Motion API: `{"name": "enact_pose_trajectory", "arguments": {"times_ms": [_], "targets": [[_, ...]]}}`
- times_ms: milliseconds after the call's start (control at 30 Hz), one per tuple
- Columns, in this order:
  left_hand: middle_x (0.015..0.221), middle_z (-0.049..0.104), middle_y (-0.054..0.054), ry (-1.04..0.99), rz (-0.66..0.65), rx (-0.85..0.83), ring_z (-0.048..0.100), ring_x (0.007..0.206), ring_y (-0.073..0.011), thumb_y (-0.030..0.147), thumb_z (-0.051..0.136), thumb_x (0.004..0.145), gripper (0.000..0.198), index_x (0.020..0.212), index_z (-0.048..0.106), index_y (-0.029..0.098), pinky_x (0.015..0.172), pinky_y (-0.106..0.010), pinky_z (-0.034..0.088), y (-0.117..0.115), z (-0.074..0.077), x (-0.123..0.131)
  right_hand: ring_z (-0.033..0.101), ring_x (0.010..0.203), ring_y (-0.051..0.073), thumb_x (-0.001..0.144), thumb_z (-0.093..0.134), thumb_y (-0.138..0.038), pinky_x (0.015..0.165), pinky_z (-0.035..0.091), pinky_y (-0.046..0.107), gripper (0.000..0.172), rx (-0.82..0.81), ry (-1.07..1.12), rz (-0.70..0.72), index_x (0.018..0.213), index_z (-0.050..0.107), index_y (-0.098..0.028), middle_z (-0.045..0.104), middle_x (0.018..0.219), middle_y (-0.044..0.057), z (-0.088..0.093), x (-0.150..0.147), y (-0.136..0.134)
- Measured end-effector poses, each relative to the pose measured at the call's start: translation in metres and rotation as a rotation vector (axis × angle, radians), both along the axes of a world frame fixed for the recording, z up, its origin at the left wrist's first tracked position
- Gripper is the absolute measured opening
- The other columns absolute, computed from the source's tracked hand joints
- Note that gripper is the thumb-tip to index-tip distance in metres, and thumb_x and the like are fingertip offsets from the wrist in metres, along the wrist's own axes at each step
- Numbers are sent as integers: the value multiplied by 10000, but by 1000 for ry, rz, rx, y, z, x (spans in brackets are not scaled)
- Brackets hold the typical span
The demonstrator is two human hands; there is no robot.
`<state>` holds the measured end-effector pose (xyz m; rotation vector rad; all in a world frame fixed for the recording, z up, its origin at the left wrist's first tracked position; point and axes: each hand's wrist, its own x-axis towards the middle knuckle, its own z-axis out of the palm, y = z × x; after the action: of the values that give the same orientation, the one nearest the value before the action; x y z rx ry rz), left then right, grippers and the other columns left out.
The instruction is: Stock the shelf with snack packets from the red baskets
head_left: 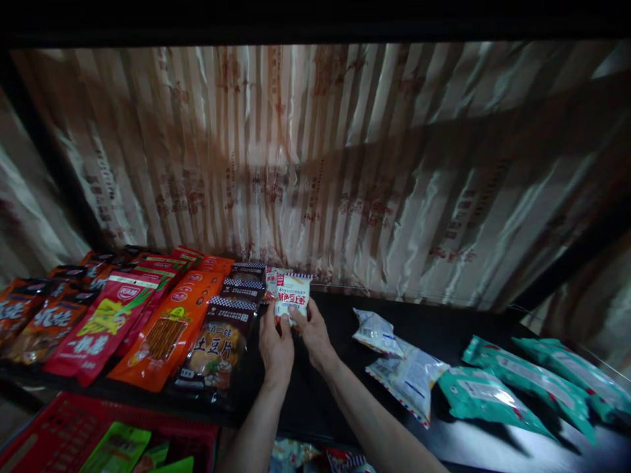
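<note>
A small white snack packet [292, 293] with red and blue print stands upright between my two hands above the black shelf. My left hand [276, 341] grips its lower left side, and my right hand [314, 332] grips its lower right side. Just behind and to the left is a similar packet [272, 281], partly covered by the one I hold. Dark brown snack bags [217, 348] stand in a row to the left of my left hand. To the right of my right hand, silvery white packets [409, 374] lie on the shelf.
Orange bags [167, 328], pink bags [106, 322] and dark orange bags [54, 322] fill the left. Green packs [493, 397] lie at the right. Below the shelf edge is a red basket [64, 427] with green packets. A pleated printed sheet [345, 164] hangs behind.
</note>
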<state>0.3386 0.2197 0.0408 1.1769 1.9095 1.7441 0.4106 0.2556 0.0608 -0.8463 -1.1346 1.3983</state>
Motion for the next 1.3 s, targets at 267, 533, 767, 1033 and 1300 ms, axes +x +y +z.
{"name": "enact_pose_trajectory", "arguments": {"times_ms": [267,533,767,1033,1300], "targets": [[1381,447,-162,147,41,87,389,1301,-262,139,431,813,527,1339,401,137,1073,-432,325,15,-11,3,657,778,206,672,690,-421,737,518,329,456,58,-78,-83,1039,563,-183,711,904,49,-18,-19,34],[1447,346,-203,235,12,53,286,1366,-266,72,384,804,542,1346,390,79,1099,-443,296,24,-29,-3,644,823,229,701,649,-410,772,486,360,501,172,-433,-255,1163,562,-237,704,957,43,-30,-28,53],[1437,365,-197,290,-15,32,301,1358,-290,79,414,806,497,1299,474,92,1093,-444,306,24,-50,-7,634,844,236,753,581,-435,760,463,343,545,206,-591,-263,1245,521,-208,686,982,65,-37,-34,51],[1418,410,-185,364,-17,27,288,1366,-272,91,414,829,476,1302,473,96,1093,-456,315,27,-60,-10,632,882,217,800,529,-428,774,461,311,457,194,-703,-288,1184,541,-180,678,1022,80,-42,-39,52],[1408,422,-206,409,9,-31,323,1350,-275,100,394,853,454,1297,483,58,1082,-434,345,25,-61,-14,628,893,229,836,484,-449,775,465,319,430,161,-825,-292,1143,559,-157,670,1029,107,-41,-46,54]]}}
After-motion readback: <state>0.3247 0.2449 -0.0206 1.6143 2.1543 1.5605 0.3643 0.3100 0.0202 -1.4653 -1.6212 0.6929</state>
